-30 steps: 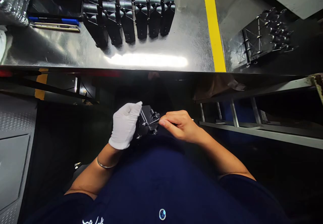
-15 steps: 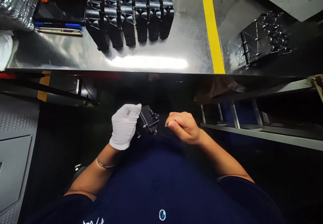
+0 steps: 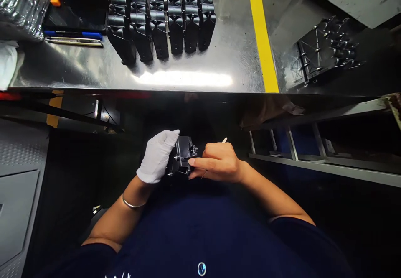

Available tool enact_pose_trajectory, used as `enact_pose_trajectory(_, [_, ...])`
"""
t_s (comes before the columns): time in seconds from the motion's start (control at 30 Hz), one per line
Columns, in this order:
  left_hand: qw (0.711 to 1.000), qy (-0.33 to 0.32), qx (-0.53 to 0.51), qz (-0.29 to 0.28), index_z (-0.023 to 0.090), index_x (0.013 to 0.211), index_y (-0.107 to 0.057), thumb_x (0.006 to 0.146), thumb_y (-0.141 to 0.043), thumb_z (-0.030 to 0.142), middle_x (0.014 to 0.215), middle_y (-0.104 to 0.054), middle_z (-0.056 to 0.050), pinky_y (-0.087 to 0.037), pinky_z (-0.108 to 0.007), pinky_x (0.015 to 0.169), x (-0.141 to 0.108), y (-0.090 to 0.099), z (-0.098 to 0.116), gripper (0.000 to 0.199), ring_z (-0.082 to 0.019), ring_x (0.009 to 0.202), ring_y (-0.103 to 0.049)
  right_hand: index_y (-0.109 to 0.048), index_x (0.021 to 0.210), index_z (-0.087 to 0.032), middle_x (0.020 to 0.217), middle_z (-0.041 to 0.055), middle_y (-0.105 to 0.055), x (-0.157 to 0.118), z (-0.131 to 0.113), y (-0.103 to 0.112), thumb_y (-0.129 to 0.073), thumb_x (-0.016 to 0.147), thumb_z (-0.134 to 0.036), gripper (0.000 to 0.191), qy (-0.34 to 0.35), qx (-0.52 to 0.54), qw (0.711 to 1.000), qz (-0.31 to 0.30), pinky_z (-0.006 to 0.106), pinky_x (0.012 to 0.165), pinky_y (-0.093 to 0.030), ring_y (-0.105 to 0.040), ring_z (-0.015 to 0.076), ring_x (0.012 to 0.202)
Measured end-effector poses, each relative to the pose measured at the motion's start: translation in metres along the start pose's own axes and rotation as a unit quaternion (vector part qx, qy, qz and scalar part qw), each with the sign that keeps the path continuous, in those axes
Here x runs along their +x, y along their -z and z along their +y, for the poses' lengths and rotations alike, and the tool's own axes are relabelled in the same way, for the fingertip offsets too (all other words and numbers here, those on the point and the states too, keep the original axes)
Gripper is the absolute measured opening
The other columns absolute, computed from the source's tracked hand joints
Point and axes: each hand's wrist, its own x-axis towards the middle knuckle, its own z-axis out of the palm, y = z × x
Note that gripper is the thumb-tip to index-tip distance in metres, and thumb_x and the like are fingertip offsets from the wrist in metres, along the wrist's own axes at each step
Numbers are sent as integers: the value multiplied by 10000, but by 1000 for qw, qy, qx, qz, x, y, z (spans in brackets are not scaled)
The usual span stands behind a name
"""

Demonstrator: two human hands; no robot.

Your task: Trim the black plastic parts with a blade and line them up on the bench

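Observation:
My left hand (image 3: 158, 156), in a white glove, is closed on the left edge of a black moulded plastic part (image 3: 184, 149) in front of my torso. The part is tilted and has small pins and a round knob-like feature on its right side. My bare right hand (image 3: 217, 162) is closed around a slim tool, whose pale end (image 3: 224, 139) pokes out above the knuckles; the rest of it is hidden in the palm. The right thumb and index fingertips reach the part's lower right side and seem to touch it.
On the metal bench (image 3: 238, 60) stand rows of similar black parts (image 3: 176, 31). A blue pen (image 3: 90, 35) and a slim cutter (image 3: 75, 42) lie left of them. Yellow tape (image 3: 262, 35) crosses the bench; black frame-like pieces (image 3: 326, 50) lie at right. A metal rack (image 3: 313, 163) is below.
My right hand has moved left to the part, fingers extending onto it, and the tool's pale end now shows. My left hand has shifted slightly right and turned the part.

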Motion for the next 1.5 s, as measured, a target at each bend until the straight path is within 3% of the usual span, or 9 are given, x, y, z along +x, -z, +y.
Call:
enact_pose_trajectory(0.17, [1000,-14,-3,-20,209,602,-489,822,-581,467,583,-470,22,-388,-236,472,2,2,-4,351,-110,515,-413,-518,559,-174,480,-59,-395,1,0,-2,-676,798,-483,422,-11,-40,999,16,237,451,-254,-352,58,452])
enact_pose_trajectory(0.37, [1000,-8,-6,-8,203,608,-529,820,-590,463,595,-520,11,-415,-241,492,2,3,-4,340,-114,533,-451,-630,913,-170,508,-72,-449,2,-3,-4,-667,835,-418,262,-6,-41,999,28,216,455,-290,-395,62,458])
enact_pose_trajectory(0.5, [1000,-11,11,5,204,614,-546,838,-560,456,594,-548,5,-418,-249,496,2,2,-1,337,-121,527,-458,-620,950,-147,549,-54,-513,2,-4,-4,-688,827,-378,270,-24,-53,998,19,206,478,-332,-443,62,481])
enact_pose_trajectory(0.83, [1000,-4,0,10,206,613,-544,855,-549,424,600,-527,12,-420,-245,506,2,2,-3,325,-119,533,-449,-514,527,-169,444,-53,-404,1,-4,-6,-657,831,-444,434,-53,-58,997,4,227,445,-258,-352,62,427])
enact_pose_trajectory(0.93, [999,-15,9,35,205,608,-541,849,-559,411,590,-514,19,-414,-237,507,1,0,0,318,-114,537,-436,-493,538,-166,456,-51,-410,3,-5,-5,-628,845,-473,455,-92,-10,996,13,215,452,-270,-355,60,437])
enact_pose_trajectory(1.1, [993,-39,22,111,199,583,-530,807,-611,376,559,-477,35,-399,-227,507,-1,-3,2,296,-104,526,-404,-500,602,-164,533,-12,-465,7,-10,-3,-468,860,-644,547,-140,-35,988,-60,230,496,-300,-395,91,504])
enact_pose_trajectory(1.23, [991,-58,35,118,192,590,-553,782,-637,368,573,-496,34,-404,-226,539,-3,-3,-1,274,-104,546,-419,-428,527,-172,515,-22,-405,6,-10,-2,-429,881,-638,586,-133,-62,983,-106,244,478,-238,-340,84,486])
enact_pose_trajectory(1.4, [993,-35,19,107,181,580,-533,779,-646,390,551,-457,47,-363,-217,513,2,-3,-5,310,-89,529,-385,-399,467,-174,462,-34,-383,3,0,-4,-488,874,-601,597,-90,-40,993,-72,252,455,-231,-338,72,440])
enact_pose_trajectory(1.5, [990,-9,-29,139,177,571,-514,801,-623,441,547,-453,49,-373,-212,520,12,-6,-3,367,-86,529,-394,-512,548,-174,461,-26,-462,0,0,-15,-546,851,-582,510,-127,-24,992,-7,234,435,-306,-420,79,429])
